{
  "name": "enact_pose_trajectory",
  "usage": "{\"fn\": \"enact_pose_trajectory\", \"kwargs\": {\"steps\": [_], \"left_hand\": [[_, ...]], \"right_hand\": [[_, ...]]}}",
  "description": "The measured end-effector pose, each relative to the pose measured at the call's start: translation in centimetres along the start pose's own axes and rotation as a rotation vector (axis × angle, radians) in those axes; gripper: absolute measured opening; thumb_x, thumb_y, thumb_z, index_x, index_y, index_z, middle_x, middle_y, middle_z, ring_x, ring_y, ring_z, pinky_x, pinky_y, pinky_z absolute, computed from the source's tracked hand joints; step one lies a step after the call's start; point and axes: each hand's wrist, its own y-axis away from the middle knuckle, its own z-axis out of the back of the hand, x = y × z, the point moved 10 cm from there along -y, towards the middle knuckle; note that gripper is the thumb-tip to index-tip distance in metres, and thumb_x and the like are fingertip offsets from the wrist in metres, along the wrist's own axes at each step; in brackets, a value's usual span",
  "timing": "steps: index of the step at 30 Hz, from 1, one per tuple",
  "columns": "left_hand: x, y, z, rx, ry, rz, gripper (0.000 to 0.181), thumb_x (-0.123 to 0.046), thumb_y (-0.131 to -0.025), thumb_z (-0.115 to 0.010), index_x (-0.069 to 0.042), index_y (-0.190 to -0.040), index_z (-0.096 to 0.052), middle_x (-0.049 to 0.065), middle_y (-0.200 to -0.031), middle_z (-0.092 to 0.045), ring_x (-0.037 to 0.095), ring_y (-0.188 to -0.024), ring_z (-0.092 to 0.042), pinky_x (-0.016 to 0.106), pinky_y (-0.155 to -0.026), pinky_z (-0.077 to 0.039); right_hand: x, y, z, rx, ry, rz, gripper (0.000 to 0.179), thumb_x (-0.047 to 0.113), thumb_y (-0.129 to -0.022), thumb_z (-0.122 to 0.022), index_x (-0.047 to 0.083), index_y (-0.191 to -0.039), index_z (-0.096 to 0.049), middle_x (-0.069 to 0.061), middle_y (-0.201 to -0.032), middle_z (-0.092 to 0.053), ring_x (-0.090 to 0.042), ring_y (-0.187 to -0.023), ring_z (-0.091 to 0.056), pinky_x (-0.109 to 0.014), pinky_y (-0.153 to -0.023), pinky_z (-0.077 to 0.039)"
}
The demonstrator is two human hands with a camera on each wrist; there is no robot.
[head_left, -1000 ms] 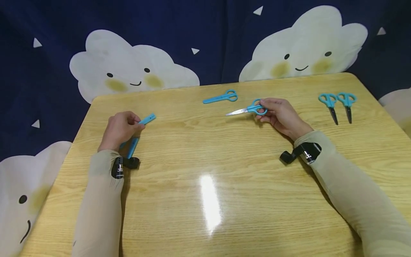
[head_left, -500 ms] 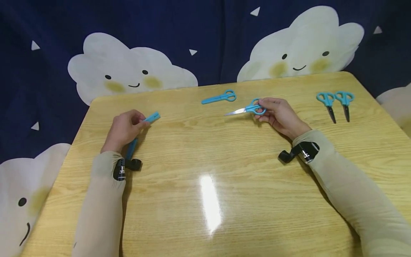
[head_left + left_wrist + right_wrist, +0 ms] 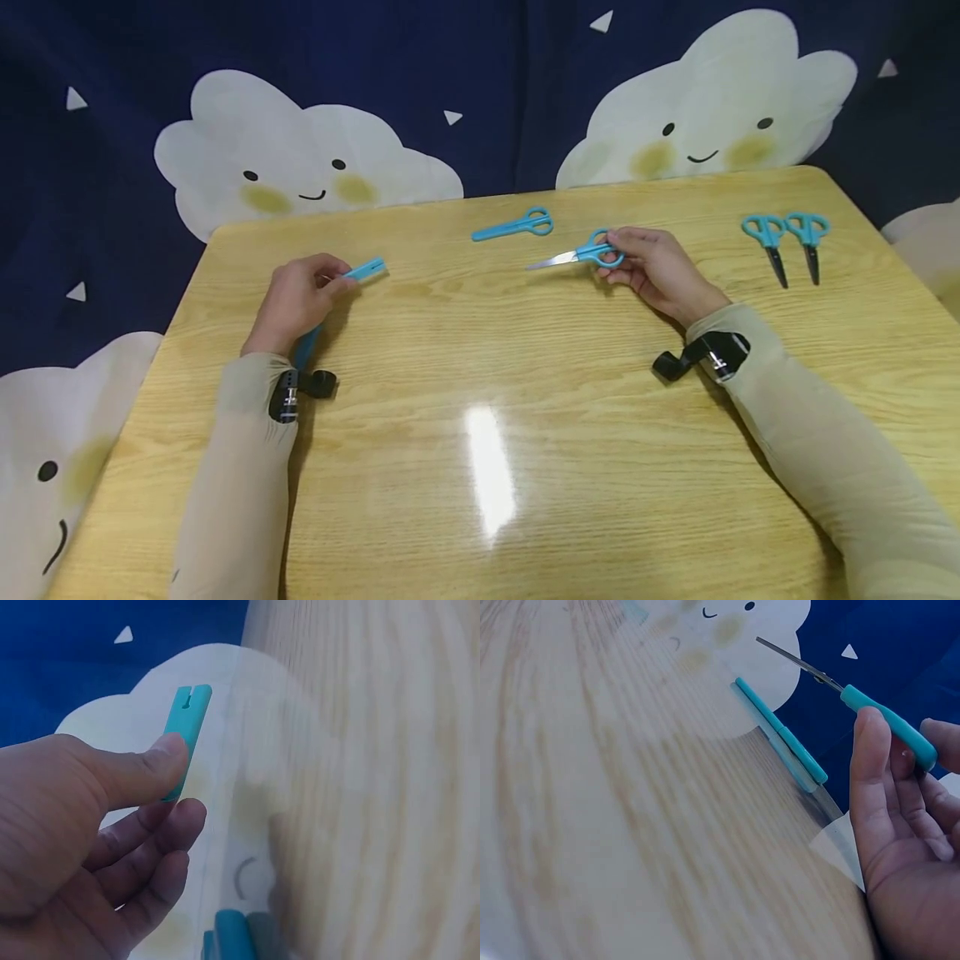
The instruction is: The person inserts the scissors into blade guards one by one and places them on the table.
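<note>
My left hand [image 3: 294,298] pinches a flat blue scissors cover [image 3: 189,720] between thumb and fingers. Its slotted end [image 3: 367,269] points right, toward the scissors. On the other side, my right hand [image 3: 663,268] grips a pair of scissors [image 3: 588,252] by its blue handle loops. The bare metal blades are closed together and point left, with a gap between their tip and the cover. In the right wrist view the scissors [image 3: 889,724] are held up above the tabletop. Another blue cover [image 3: 306,348] lies under my left wrist, partly hidden by it.
Blue scissors [image 3: 513,226] in their cover lie near the table's back edge. Two more scissors with dark blades [image 3: 772,246] [image 3: 810,242] lie side by side at the right. A navy cloud-print curtain [image 3: 510,100] hangs behind the wooden table [image 3: 390,467].
My left hand has moved right and slightly away from me, carrying the cover toward the scissors. My right hand and its scissors have stayed almost still.
</note>
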Motion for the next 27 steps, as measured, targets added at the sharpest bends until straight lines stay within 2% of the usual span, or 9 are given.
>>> {"fn": "enact_pose_trajectory", "kwargs": {"steps": [8,13,17,22,27], "left_hand": [[-0.9,-0.1,-0.2,-0.003,0.065,-0.022,0.024,-0.033,-0.093,-0.066,-0.016,-0.109,-0.071,0.011,-0.090,-0.074,0.020,-0.074,-0.061,0.029,-0.061,-0.044],[-1.1,0.1,-0.6,0.016,0.122,-0.040,0.023,-0.031,-0.093,-0.066,-0.014,-0.109,-0.069,0.013,-0.092,-0.076,0.023,-0.075,-0.070,0.028,-0.060,-0.046],[-1.1,0.1,-0.9,0.031,0.152,-0.037,0.025,-0.031,-0.093,-0.066,-0.013,-0.110,-0.069,0.014,-0.095,-0.076,0.021,-0.078,-0.072,0.026,-0.061,-0.048],[-0.4,-0.1,-1.3,0.062,0.313,0.016,0.036,-0.040,-0.093,-0.063,-0.011,-0.115,-0.067,0.014,-0.103,-0.073,0.016,-0.081,-0.071,0.026,-0.067,-0.053],[0.0,-0.4,-1.6,0.053,0.520,0.077,0.042,-0.046,-0.090,-0.066,-0.012,-0.115,-0.067,0.007,-0.099,-0.070,0.010,-0.079,-0.069,0.027,-0.072,-0.055]], "right_hand": [[0.1,0.0,0.2,-0.013,0.027,-0.003,0.026,0.021,-0.095,-0.063,-0.001,-0.107,-0.066,-0.006,-0.078,-0.071,-0.018,-0.071,-0.072,-0.025,-0.062,-0.059],[0.0,-0.1,0.1,-0.007,0.009,-0.009,0.025,0.020,-0.095,-0.063,-0.002,-0.107,-0.066,-0.007,-0.078,-0.071,-0.018,-0.070,-0.072,-0.025,-0.063,-0.060],[0.0,-0.1,0.1,-0.014,-0.002,-0.017,0.025,0.020,-0.095,-0.063,-0.001,-0.107,-0.067,-0.007,-0.077,-0.071,-0.018,-0.069,-0.072,-0.025,-0.062,-0.059],[0.0,-0.2,0.3,-0.043,0.018,-0.029,0.025,0.023,-0.095,-0.063,0.001,-0.105,-0.068,-0.005,-0.076,-0.070,-0.016,-0.068,-0.071,-0.025,-0.062,-0.060],[0.2,-0.5,0.6,-0.079,0.013,-0.045,0.025,0.023,-0.096,-0.062,0.000,-0.104,-0.067,-0.005,-0.075,-0.068,-0.017,-0.067,-0.070,-0.026,-0.063,-0.060]]}}
